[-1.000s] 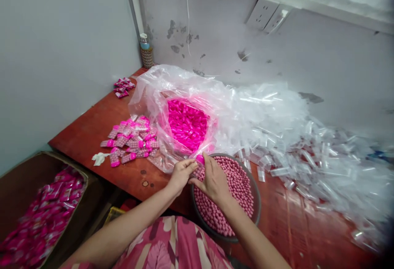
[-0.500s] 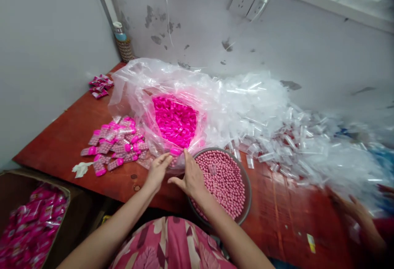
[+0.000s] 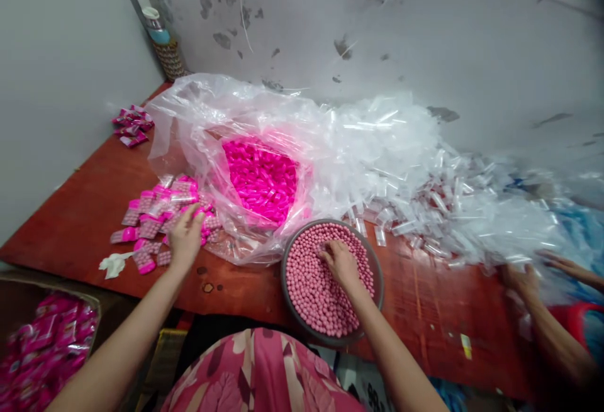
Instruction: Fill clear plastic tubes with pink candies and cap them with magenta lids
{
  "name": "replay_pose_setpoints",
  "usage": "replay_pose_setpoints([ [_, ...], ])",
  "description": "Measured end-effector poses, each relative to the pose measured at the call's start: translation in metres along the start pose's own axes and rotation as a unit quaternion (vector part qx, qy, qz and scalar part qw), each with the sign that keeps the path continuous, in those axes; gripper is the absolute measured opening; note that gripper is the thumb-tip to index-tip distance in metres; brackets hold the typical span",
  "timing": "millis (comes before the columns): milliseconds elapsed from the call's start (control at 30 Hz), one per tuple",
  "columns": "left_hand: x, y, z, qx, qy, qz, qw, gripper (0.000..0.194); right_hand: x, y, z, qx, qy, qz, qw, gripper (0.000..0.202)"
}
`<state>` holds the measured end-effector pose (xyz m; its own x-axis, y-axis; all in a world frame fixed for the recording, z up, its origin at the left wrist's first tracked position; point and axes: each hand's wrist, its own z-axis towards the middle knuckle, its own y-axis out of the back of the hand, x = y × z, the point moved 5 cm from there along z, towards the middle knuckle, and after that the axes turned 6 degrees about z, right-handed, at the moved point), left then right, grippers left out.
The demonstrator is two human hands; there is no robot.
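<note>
My left hand [image 3: 185,239] is over the right side of a pile of small clear bottles with pink caps and pink beads inside [image 3: 150,217]; its fingers are apart, with nothing visible between them. My right hand [image 3: 341,263] reaches into a grey bowl [image 3: 285,286] full of pink beads [image 3: 316,295]. Its fingers are bent together among the beads, and what they hold is hidden. Behind the bowl, a clear plastic bag [image 3: 212,100] lies open around many bright pink caps [image 3: 264,179].
Clear empty bottles [image 3: 443,198] lie heaped at the right, near another person's hands [image 3: 523,283]. Pink packets [image 3: 133,126] sit at the table's [image 3: 75,211] back left. A box [image 3: 97,317] of pink packets stands at lower left. A cup [image 3: 158,28] stands in the back corner.
My hands have moved apart. The left went to the filled bottles and let go of the pink-capped one; the right moved into the bead bowl. The view has shifted slightly.
</note>
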<state>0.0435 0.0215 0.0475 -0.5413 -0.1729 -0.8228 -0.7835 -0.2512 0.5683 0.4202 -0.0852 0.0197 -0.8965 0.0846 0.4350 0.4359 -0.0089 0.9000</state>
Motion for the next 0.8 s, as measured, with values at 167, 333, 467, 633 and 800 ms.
replay_pose_setpoints([
  [167,-0.062,-0.066,-0.064,0.184,-0.146,-0.031,0.971,0.029,0.016,-0.016,0.005,0.069,0.016,0.056,0.996,0.009],
  [333,-0.093,-0.096,-0.107,0.261,-0.216,-0.054,0.939,0.026,0.02,-0.019,0.005,0.083,0.034,0.154,0.984,0.005],
  [467,-0.1,-0.114,-0.126,0.307,-0.235,-0.041,0.922,0.028,0.01,-0.012,-0.005,0.069,0.025,0.259,0.963,0.011],
  [633,-0.111,-0.142,-0.154,0.371,-0.22,-0.035,0.902,0.037,0.008,-0.001,-0.025,0.02,0.004,0.36,0.933,0.018],
  [800,-0.139,-0.147,-0.168,0.407,-0.236,-0.102,0.876,0.026,0.013,0.02,-0.04,0.001,-0.029,0.545,0.838,0.02],
])
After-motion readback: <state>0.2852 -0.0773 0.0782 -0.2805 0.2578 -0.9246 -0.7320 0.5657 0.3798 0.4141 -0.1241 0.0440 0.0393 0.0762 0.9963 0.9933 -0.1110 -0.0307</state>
